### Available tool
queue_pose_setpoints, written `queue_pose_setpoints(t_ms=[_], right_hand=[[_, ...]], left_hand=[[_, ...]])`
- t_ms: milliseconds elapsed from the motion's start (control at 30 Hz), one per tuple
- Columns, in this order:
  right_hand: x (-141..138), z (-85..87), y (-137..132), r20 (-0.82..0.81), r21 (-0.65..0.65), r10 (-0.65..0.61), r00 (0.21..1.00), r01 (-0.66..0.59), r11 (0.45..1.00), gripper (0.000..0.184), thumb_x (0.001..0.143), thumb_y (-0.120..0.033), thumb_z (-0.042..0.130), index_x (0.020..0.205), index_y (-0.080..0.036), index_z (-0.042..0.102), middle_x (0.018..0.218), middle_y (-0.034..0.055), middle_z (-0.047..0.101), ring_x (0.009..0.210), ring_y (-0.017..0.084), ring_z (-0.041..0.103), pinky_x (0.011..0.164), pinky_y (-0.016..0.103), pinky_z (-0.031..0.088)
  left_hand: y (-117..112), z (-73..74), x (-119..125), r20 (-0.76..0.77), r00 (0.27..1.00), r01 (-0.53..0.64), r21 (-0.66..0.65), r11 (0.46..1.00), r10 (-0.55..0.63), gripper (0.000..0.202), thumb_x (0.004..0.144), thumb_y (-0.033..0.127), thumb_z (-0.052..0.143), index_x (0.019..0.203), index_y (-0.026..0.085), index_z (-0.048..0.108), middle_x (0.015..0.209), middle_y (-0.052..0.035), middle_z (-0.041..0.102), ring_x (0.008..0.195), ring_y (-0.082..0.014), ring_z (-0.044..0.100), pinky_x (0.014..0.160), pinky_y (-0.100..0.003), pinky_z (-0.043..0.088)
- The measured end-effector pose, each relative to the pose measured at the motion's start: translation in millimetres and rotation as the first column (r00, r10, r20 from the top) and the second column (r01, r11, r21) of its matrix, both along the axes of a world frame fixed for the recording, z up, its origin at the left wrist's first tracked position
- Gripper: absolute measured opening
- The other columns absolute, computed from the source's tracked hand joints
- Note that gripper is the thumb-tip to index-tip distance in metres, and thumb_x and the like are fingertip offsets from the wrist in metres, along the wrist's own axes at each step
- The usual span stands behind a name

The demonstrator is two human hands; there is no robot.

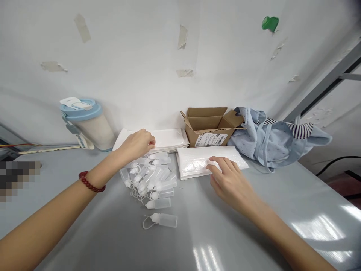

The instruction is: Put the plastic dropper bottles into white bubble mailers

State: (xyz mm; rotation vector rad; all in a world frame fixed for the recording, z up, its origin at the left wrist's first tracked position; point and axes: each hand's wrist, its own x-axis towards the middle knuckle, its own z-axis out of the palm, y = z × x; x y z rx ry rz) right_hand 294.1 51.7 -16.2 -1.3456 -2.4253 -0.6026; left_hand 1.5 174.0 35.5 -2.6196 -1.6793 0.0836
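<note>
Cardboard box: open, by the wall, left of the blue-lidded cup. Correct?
Not quite. In the head view the cardboard box is open and stands by the wall, but it is to the right of the blue-lidded cup, not left.

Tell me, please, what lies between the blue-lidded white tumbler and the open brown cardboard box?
In the head view, a stack of flat white bags lies there, with the left hand at its front edge.

I'm touching my right fingers on glossy, bubbled plastic mailers; translucent plastic bottles are lying on the shiny counter, beside a matt cardboard box.
</note>
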Motion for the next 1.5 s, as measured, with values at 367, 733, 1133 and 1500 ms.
queue_pose_setpoints(t_ms=[367,733,1133,1500], right_hand=[[-5.9,3.0,-5.0,-0.098,0.003,0.063,0.993,-0.063,0.998,0.019,0.091,-0.009,0.045,0.101,-0.013,0.060,0.109,0.0179,0.062,0.101,0.029,0.058,0.078,0.040,0.048],[-16.3,7.8,-15.5,-0.180,0.181,0.212,0.960,-0.180,0.967,0.037,0.088,-0.004,0.053,0.125,-0.006,0.050,0.125,0.0240,0.057,0.119,0.033,0.053,0.089,0.047,0.051],[-30.7,0.1,-35.9,0.020,0.231,0.178,0.984,-0.178,0.956,0.032,0.089,0.008,0.039,0.108,0.001,0.065,0.108,0.0219,0.072,0.102,0.030,0.070,0.078,0.041,0.060],[-37.4,2.7,-45.8,-0.051,0.162,0.244,0.968,-0.233,0.959,0.050,0.083,0.007,0.049,0.132,0.001,0.050,0.139,0.0286,0.050,0.134,0.037,0.044,0.098,0.046,0.046]], left_hand=[[-5.1,-1.7,10.4,-0.097,0.995,0.036,0.097,0.995,-0.027,0.024,0.095,0.032,0.059,0.113,0.016,0.062,0.112,-0.0071,0.065,0.093,-0.0193,0.065,0.080,-0.038,0.056],[-84.4,8.2,6.8,-0.067,0.974,0.220,0.480,0.849,-0.215,0.024,0.090,0.008,0.045,0.075,0.013,0.064,0.079,-0.0108,0.064,0.077,-0.0263,0.058,0.061,-0.036,0.045],[-140.5,-45.4,-29.7,0.437,0.881,-0.118,0.570,0.813,-0.179,0.020,0.092,0.022,0.058,0.111,0.021,0.059,0.105,-0.0100,0.069,0.099,-0.0297,0.061,0.083,-0.044,0.048],[-133.4,-26.0,-43.9,0.732,0.109,0.072,-0.680,0.729,0.672,0.032,0.085,0.046,0.059,0.070,0.020,0.067,0.065,0.0015,0.062,0.059,-0.0140,0.055,0.055,-0.023,0.047]])
